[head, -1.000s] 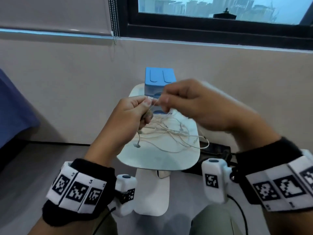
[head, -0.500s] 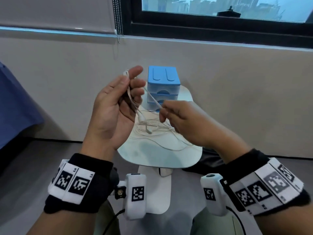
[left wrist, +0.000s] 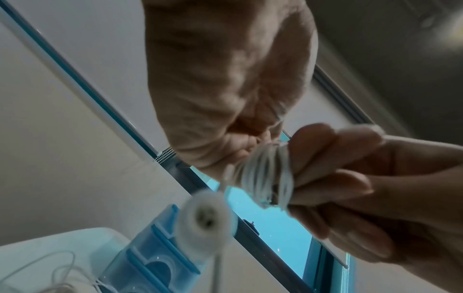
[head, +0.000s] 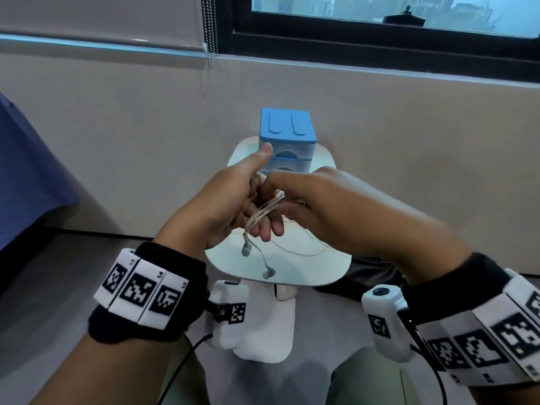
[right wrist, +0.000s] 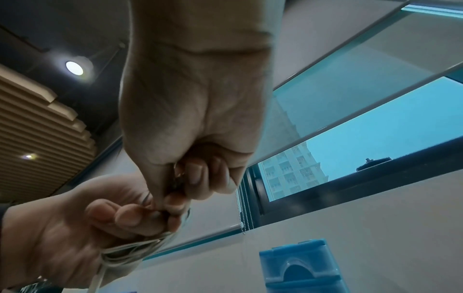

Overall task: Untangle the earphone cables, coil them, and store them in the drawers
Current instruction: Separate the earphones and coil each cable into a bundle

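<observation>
Coiling underway: cable (head: 264,213) wound round left hand (head: 222,211) fingers (head: 270,229), used as former, thumb raised clear. Right hand (head: 336,211) curled, strand pinched for winding. Earbuds (head: 257,261) left dangling over table (head: 321,270). Drawers (head: 287,141) kept closed behind hands.

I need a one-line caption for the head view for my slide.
Left hand holds the coiled earphone cable while the right hand winds it, above a small white table with blue drawers.
</observation>
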A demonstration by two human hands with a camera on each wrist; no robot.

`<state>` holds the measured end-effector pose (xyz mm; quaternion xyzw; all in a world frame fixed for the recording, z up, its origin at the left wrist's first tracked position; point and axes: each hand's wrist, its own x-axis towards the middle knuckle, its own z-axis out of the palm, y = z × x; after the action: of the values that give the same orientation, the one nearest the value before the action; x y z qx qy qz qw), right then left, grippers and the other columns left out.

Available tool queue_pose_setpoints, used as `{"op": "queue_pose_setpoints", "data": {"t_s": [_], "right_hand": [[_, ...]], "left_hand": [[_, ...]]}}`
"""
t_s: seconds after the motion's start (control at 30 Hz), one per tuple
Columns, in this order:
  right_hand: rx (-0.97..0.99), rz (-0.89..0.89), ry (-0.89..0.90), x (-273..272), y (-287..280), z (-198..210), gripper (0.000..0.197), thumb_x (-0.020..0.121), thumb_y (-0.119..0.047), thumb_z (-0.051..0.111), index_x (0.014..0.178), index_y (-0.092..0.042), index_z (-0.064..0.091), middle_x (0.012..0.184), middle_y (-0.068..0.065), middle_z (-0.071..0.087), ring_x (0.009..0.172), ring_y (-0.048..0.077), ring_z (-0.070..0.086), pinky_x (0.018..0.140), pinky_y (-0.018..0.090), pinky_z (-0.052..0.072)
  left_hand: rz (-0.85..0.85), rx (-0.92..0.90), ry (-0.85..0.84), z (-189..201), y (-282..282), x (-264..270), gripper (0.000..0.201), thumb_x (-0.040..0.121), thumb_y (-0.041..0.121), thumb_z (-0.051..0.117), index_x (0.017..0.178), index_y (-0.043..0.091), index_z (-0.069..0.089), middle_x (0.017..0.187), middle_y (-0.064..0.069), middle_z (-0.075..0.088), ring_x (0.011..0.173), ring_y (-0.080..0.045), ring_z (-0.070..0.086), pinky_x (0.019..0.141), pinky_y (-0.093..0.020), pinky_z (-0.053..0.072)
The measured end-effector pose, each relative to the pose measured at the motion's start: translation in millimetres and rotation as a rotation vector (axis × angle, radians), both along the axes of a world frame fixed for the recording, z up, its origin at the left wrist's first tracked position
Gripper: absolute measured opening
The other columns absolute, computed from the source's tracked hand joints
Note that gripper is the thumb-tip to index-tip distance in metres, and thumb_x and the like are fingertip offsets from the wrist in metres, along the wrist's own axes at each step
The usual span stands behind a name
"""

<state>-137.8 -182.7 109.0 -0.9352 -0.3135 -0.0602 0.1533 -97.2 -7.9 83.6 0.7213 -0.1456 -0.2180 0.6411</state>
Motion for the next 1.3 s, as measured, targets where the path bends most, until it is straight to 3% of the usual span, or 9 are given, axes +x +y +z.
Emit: {"op": "queue_pose_setpoints", "data": {"t_s": [0.17,0.37,0.47,0.63,0.77,0.9,1.03,1.17,1.3], "right_hand": [[0.005,-0.039,-0.028,1.2,0.9,-10.3,0.009,0.104,-0.026,0.051,0.100,-0.028,0.058,0.073,-0.026,0.058,0.073,-0.004,0.053,0.067,0.032,0.047],[0.215,-0.106,0.097,2.8,-13.4,-14.5,0.016,0.104,-0.021,0.057,0.089,-0.017,0.062,0.067,-0.021,0.058,0.072,-0.002,0.055,0.062,0.014,0.037],[0.289,-0.183,0.139,6.2,-18.9,-24.3,0.018,0.103,-0.024,0.060,0.088,-0.014,0.063,0.061,-0.013,0.051,0.062,0.006,0.047,0.056,0.017,0.033],[0.411,-0.204,0.210,6.2,-25.6,-23.6,0.011,0.103,-0.023,0.059,0.095,-0.019,0.065,0.056,-0.009,0.053,0.051,0.008,0.043,0.053,0.028,0.039],[0.217,-0.164,0.087,4.2,-30.4,-13.3,0.005,0.101,-0.027,0.061,0.097,-0.029,0.062,0.081,-0.009,0.064,0.073,0.009,0.056,0.066,0.026,0.044],[0.071,-0.230,-0.200,7.4,-30.6,-10.5,0.001,0.093,-0.038,0.070,0.094,-0.039,0.069,0.115,-0.015,0.051,0.105,0.011,0.040,0.088,0.032,0.034],[0.389,-0.187,-0.196,14.7,-31.1,-11.3,0.004,0.088,-0.023,0.080,0.088,-0.026,0.076,0.097,-0.004,0.056,0.072,0.007,0.050,0.068,0.014,0.036],[0.667,-0.139,-0.049,19.2,-31.3,-17.9,0.003,0.088,-0.017,0.079,0.090,-0.016,0.079,0.090,0.008,0.066,0.071,0.034,0.065,0.070,0.049,0.055],[0.952,-0.130,0.221,16.8,-27.1,-21.3,0.011,0.095,-0.002,0.068,0.098,0.006,0.074,0.091,0.022,0.075,0.082,0.033,0.072,0.083,0.043,0.060]], "left_hand": [[-0.103,-0.020,0.078,1.3,0.0,5.8,0.081,0.106,0.055,0.030,0.057,0.004,0.070,0.057,-0.023,0.062,0.033,-0.020,0.050,0.035,-0.022,0.035],[-0.087,-0.199,0.151,-11.6,3.1,4.3,0.037,0.091,0.031,0.057,0.082,-0.001,0.071,0.067,-0.018,0.066,0.047,-0.014,0.061,0.048,-0.018,0.052],[-0.043,-0.261,0.098,-18.5,5.6,5.0,0.024,0.087,0.012,0.066,0.103,-0.006,0.066,0.075,-0.018,0.067,0.058,-0.016,0.065,0.055,-0.018,0.055],[0.018,-0.214,-0.063,-17.7,7.4,7.0,0.020,0.080,0.007,0.072,0.097,-0.005,0.070,0.081,-0.019,0.073,0.068,-0.017,0.070,0.063,-0.019,0.057],[0.011,-0.074,-0.188,-13.7,7.0,5.3,0.004,0.092,0.001,0.068,0.091,0.002,0.071,0.076,-0.011,0.072,0.064,-0.015,0.065,0.058,-0.018,0.052],[0.004,-0.110,-0.193,-10.6,3.5,4.8,0.006,0.088,0.009,0.070,0.090,0.003,0.071,0.073,-0.007,0.067,0.057,-0.011,0.054,0.057,-0.018,0.049],[0.054,-0.315,-0.136,-9.6,-3.6,2.9,0.009,0.087,0.006,0.067,0.092,0.000,0.065,0.071,-0.009,0.063,0.050,-0.009,0.048,0.060,-0.023,0.055],[0.076,-0.392,-0.130,-10.8,-10.0,-3.4,0.005,0.094,0.003,0.061,0.090,0.002,0.064,0.070,-0.008,0.061,0.047,-0.008,0.043,0.059,-0.023,0.053],[0.109,-0.467,-0.118,-13.3,-14.3,-3.9,0.008,0.087,0.010,0.065,0.091,0.003,0.064,0.070,-0.007,0.062,0.048,-0.007,0.043,0.056,-0.022,0.050]]}}
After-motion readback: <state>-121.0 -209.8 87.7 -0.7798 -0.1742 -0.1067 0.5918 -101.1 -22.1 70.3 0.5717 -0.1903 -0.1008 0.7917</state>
